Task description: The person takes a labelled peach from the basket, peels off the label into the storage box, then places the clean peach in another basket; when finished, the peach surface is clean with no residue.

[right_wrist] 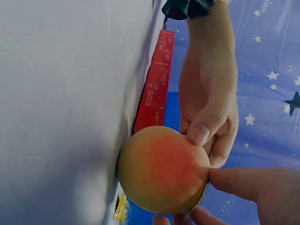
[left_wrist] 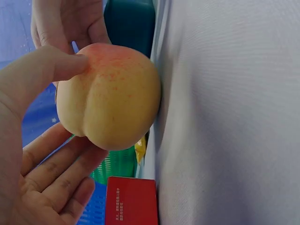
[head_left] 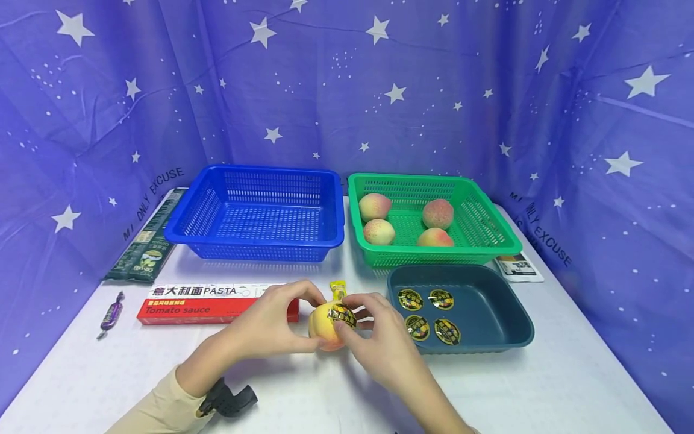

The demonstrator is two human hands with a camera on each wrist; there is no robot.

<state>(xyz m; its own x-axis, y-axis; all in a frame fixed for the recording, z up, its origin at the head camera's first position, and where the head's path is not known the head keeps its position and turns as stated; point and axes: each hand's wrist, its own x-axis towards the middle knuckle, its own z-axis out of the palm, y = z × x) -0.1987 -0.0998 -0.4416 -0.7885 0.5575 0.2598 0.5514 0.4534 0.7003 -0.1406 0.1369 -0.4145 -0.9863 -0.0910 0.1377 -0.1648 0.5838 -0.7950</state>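
Observation:
A yellow peach with a red blush (head_left: 320, 327) rests on the white table in front of the person. My left hand (head_left: 273, 319) grips it from the left, thumb on the near side and fingers round the far side. On its upper right face lies a round black-and-gold sticker (head_left: 343, 311). My right hand (head_left: 384, 337) pinches this sticker against the fruit, thumb at the near edge and fingertips at the far edge. The left wrist view shows the peach's crease (left_wrist: 89, 103); in the right wrist view the sticker's edge (right_wrist: 200, 199) curves along the skin.
A dark teal tray (head_left: 504, 313) with several matching stickers (head_left: 417, 327) stands at right. Behind are a green basket (head_left: 477, 232) with several peaches (head_left: 375, 207) and a blue basket (head_left: 260, 223). A pasta box (head_left: 184, 310), purple candy (head_left: 111, 314) and yellow packet (head_left: 338, 289) lie nearby.

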